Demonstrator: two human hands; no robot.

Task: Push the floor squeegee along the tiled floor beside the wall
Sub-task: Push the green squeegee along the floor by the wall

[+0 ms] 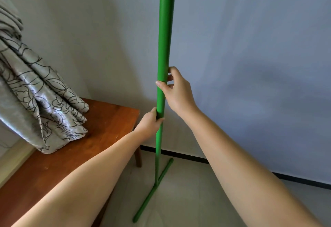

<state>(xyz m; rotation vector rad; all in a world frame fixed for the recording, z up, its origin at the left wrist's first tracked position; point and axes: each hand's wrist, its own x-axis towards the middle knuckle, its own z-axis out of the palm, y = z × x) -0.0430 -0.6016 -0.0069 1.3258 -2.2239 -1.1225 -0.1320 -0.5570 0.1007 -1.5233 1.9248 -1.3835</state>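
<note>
green floor squeegee point(163, 65) stands near upright on the pale tiled floor point(188, 200), its head point(154, 189) flat on the tiles, running diagonally out from the wall point(250, 65) with its dark baseboard point(188, 156). left hand point(149, 124) wraps the handle low down, fingers closed round it. right hand point(177, 90) sits higher, thumb across the front, fingers curled loosely behind, touching the handle. wooden table point(100, 137) at left, patterned curtain point(35, 92) draped on it.
</note>
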